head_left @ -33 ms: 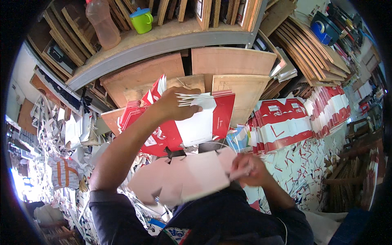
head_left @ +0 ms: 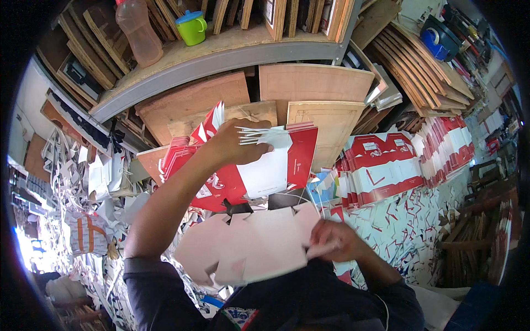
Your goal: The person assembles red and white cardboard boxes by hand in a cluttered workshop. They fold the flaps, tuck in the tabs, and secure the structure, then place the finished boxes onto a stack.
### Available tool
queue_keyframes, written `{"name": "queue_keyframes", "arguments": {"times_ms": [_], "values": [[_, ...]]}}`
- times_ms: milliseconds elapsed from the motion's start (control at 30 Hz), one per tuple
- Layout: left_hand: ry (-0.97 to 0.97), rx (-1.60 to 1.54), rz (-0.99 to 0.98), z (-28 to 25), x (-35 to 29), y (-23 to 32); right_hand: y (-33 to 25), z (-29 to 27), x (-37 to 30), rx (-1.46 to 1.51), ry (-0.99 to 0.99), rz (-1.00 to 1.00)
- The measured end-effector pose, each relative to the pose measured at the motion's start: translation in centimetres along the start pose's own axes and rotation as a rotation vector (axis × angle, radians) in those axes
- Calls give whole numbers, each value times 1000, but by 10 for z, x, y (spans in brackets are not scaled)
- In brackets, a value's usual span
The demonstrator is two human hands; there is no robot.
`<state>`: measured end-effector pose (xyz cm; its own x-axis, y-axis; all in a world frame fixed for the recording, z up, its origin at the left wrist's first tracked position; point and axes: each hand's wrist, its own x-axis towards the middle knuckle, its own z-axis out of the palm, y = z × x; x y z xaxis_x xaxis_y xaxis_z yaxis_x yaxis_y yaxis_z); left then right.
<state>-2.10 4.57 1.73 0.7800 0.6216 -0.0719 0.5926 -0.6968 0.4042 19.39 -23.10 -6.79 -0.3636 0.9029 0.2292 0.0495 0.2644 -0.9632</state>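
Observation:
My left hand (head_left: 251, 142) is closed over the top edge of a stack of red-and-white carton blanks (head_left: 269, 171), which stands upright in front of me. Several white edges fan out beside its fingers. Nearer to me, a pale die-cut carton blank (head_left: 259, 240), plain side showing, lies tilted across my lap. My right hand (head_left: 335, 241) is closed at the right end of this blank, in a pinch. A small pale strip or flap shows at its fingertips, slightly blurred; I cannot tell whether it is attached to the blank.
Stacked red-and-white blanks (head_left: 386, 165) stand at the right. Paper offcuts (head_left: 408, 231) cover the floor. Wooden boards (head_left: 314, 83) lean under a shelf (head_left: 232, 52) bearing a pink bottle (head_left: 138, 33) and a green cup (head_left: 191, 30). A striped bundle (head_left: 86, 234) lies left.
The pale blank has shifted slightly down and toward me, its right end tilting. My right hand has moved a little lower. My left hand stays on the stack.

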Motion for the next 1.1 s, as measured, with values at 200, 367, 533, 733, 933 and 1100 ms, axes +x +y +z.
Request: {"name": "queue_keyframes", "arguments": {"times_ms": [200,367,533,733,933,1100], "values": [[187,-1,66,8,-18,15,7,13,-37,91,-505,218],[226,-54,113,8,-29,29,-33,-35,3,221,-240,169],[233,-50,48,10,-32,34,11,-20,83,-259,667,61],[162,-253,2,4,-25,22,28,-13,97,-39,800,-74],[90,-471,153,-3,-18,-5,39,-34,92,278,577,46],[60,-243,214,-6,-17,1,22,-42,106,197,496,56]]}}
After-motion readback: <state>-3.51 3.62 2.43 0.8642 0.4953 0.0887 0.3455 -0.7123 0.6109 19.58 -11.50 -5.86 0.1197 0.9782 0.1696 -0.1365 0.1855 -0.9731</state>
